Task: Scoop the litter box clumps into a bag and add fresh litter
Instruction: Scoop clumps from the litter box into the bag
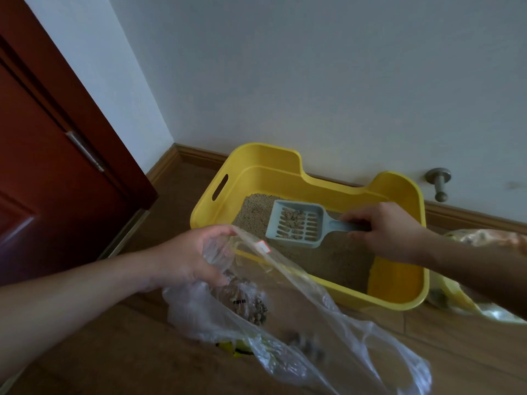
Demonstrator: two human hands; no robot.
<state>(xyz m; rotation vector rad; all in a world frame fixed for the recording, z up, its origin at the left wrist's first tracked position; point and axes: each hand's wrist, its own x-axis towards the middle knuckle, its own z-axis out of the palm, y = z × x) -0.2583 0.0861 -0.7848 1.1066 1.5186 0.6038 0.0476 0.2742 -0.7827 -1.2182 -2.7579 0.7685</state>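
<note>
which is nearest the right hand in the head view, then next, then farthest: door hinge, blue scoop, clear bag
1. Blue scoop: the right hand grips its handle, over the litter box.
2. Clear bag: to the left and lower in view, held by the left hand.
3. Door hinge: far left, on the red door.

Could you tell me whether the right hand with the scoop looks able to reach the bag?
Probably yes: the left hand holds the bag open just beside the scoop, with nothing between.
</note>
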